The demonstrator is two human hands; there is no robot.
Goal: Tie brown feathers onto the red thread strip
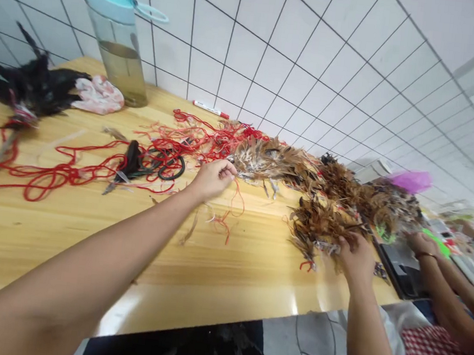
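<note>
My left hand (212,178) reaches across the wooden table (86,241). Its fingers are pinched together at the near edge of a pile of brown feathers (272,161), with red string hanging below it. My right hand (354,256) is closed on another bundle of brown feathers (320,226) near the table's right end. A tangle of red string (72,168) spreads across the tabletop to the left of my left hand.
Black scissors (166,167) lie in the string. A water bottle with a teal lid (116,35), a pink cloth (99,95), black feathers (30,88) and a red marker (210,108) lie by the tiled wall. Another person's hand (422,245) works at the right.
</note>
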